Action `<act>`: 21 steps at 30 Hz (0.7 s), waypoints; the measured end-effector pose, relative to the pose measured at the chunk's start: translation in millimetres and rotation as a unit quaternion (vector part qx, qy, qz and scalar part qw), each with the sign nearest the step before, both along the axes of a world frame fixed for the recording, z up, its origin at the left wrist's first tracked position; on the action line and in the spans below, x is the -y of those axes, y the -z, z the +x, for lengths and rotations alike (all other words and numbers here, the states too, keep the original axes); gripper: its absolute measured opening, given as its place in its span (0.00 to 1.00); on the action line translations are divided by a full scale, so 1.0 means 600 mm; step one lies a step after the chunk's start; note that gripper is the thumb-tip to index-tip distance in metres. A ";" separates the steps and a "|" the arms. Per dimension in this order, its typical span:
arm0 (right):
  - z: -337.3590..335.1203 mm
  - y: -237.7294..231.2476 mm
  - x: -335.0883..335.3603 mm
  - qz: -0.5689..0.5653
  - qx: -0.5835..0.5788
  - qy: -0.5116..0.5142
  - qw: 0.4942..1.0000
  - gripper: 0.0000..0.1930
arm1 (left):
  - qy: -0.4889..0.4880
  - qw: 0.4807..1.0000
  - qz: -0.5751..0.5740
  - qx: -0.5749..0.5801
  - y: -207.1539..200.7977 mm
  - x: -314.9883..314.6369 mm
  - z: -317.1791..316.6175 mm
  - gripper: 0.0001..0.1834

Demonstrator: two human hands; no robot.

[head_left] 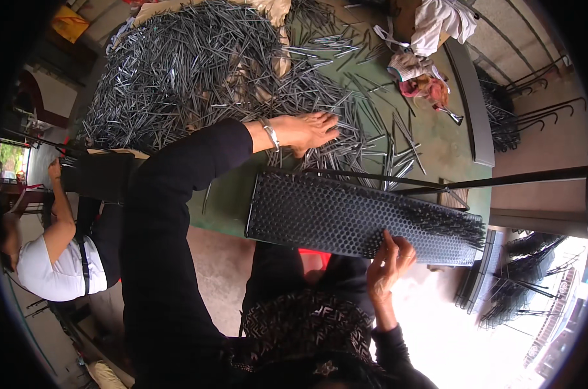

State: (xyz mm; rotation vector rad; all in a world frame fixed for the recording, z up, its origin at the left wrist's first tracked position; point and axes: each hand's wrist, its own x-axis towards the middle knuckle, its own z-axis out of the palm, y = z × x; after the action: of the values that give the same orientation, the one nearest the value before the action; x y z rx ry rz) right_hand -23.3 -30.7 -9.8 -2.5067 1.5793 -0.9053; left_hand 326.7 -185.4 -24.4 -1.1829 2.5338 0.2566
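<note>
My left hand, with a silver bracelet at the wrist, lies palm down and fingers stretched on the edge of a big heap of thin grey metal rods on a green table. My right hand rests with bunched fingers on the near edge of a black perforated tray. Whether it holds rods is hidden. A cluster of rods stands in the holes at the tray's right end.
Another person in a white top sits at the left. Crumpled cloths lie at the far right of the table, beside a grey bar. More racks filled with rods stand on the right.
</note>
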 end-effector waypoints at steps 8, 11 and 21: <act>0.003 -0.001 -0.002 0.009 0.002 0.005 1.000 0.15 | 0.013 0.990 -0.037 -0.137 0.030 -0.035 0.006 0.56; -0.001 0.000 -0.004 0.017 -0.011 0.004 1.000 0.15 | -0.045 0.987 -0.005 -0.157 0.031 -0.038 0.005 0.56; -0.006 0.000 -0.001 0.012 -0.016 -0.002 1.000 0.16 | -0.057 0.981 -0.119 -0.143 0.048 -0.028 -0.001 0.18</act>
State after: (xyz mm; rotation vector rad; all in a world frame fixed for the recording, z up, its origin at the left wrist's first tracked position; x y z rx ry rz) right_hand -26.6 -29.9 -9.7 -2.5194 1.5839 -0.8459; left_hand 326.3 -168.7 -52.9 -1.4777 2.8093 0.1641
